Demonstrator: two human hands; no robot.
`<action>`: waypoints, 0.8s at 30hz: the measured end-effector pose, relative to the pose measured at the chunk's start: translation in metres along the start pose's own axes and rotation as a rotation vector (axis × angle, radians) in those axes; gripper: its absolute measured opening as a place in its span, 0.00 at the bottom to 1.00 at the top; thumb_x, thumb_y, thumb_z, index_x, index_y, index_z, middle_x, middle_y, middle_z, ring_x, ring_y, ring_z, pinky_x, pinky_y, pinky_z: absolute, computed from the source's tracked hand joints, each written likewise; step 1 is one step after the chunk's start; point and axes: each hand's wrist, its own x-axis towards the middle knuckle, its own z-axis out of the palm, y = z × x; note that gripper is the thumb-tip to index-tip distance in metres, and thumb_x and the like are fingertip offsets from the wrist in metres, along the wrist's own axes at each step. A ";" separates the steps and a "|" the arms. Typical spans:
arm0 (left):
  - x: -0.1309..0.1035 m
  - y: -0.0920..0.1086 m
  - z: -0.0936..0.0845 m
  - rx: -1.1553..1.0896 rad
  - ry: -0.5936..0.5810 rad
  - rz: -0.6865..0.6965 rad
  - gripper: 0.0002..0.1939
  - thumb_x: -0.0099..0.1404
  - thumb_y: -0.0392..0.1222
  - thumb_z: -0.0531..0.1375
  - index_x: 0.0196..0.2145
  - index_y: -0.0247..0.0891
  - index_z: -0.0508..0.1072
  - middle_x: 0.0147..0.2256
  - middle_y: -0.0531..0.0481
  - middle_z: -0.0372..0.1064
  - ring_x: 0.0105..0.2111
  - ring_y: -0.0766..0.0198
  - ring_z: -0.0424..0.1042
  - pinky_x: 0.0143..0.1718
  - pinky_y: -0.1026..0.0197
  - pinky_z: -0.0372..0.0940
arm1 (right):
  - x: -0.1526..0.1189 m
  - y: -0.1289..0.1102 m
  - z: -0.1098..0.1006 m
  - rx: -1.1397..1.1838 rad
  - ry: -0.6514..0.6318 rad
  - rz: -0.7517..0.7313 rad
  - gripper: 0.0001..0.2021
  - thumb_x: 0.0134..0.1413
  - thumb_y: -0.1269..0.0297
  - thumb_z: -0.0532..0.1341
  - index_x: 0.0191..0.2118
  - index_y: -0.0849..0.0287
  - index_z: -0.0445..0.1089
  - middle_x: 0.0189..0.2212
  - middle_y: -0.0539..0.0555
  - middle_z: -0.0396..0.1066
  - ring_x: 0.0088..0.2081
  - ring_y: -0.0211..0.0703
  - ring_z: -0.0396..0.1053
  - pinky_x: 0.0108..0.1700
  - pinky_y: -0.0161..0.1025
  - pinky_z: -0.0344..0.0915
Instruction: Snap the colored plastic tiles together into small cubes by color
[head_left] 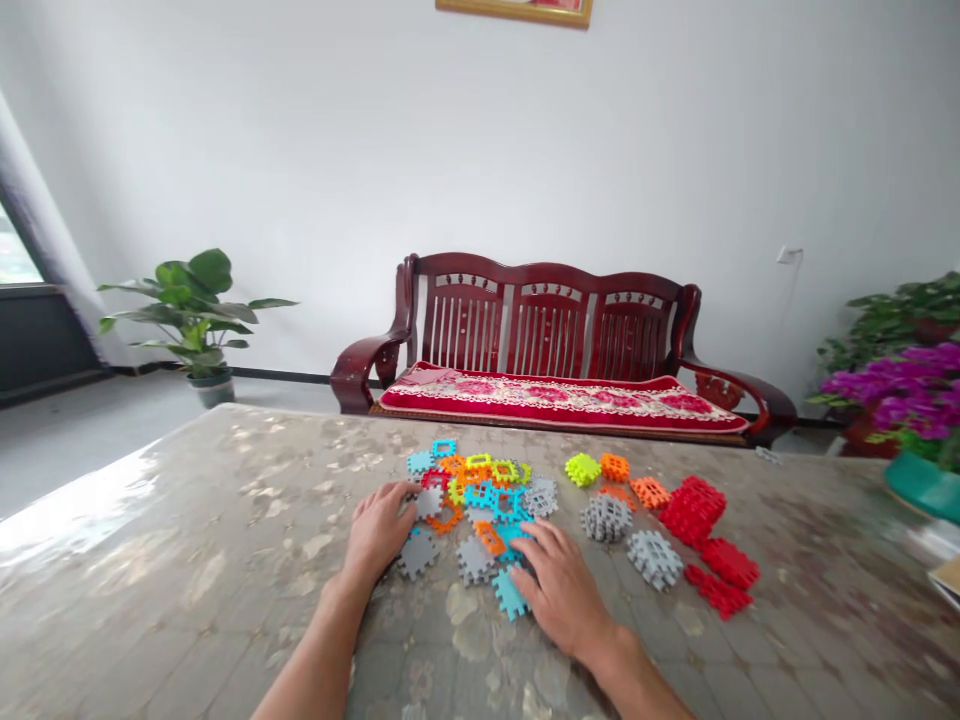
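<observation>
A loose pile of interlocking plastic building tiles in blue, orange, yellow-green, grey and red lies in front of me. My left hand [384, 525] rests at the pile's left side, its fingers stretched towards a light grey tile [429, 503]. Just below those fingers lies a darker grey tile [418, 555]. My right hand [559, 580] is spread over the pile's right side, with its fingertips on or just above a blue tile [512, 540]. Near its thumb is another blue tile [510, 594]. An orange window tile [490, 538] and a grey tile [475, 562] lie between the hands.
Sorted stacks stand to the right: grey tiles [606, 517], more grey tiles [654, 559], red tiles [694, 510], orange tiles [615, 467] and yellow-green tiles [583, 469]. Purple flowers [900, 385] stand at the table's right. Behind the table [225, 580] is a wooden bench [547, 320].
</observation>
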 end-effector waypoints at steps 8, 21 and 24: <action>-0.001 0.007 0.000 -0.165 0.013 0.017 0.14 0.63 0.46 0.54 0.36 0.44 0.79 0.41 0.51 0.79 0.44 0.59 0.75 0.48 0.61 0.63 | -0.001 0.018 -0.002 0.388 0.193 0.009 0.22 0.68 0.52 0.48 0.38 0.55 0.77 0.40 0.56 0.77 0.46 0.48 0.71 0.53 0.45 0.64; 0.037 0.017 0.005 0.025 0.070 -0.248 0.23 0.66 0.46 0.50 0.55 0.42 0.72 0.55 0.42 0.72 0.54 0.52 0.70 0.53 0.52 0.62 | 0.007 0.037 0.009 0.784 0.302 0.253 0.29 0.57 0.36 0.53 0.35 0.58 0.77 0.37 0.57 0.77 0.42 0.51 0.73 0.47 0.40 0.66; 0.061 0.027 0.011 0.087 0.060 -0.210 0.27 0.68 0.51 0.48 0.59 0.43 0.69 0.62 0.42 0.63 0.64 0.49 0.58 0.62 0.43 0.52 | 0.008 0.039 0.010 0.796 0.288 0.286 0.30 0.56 0.35 0.52 0.35 0.58 0.77 0.36 0.57 0.77 0.41 0.51 0.72 0.47 0.41 0.67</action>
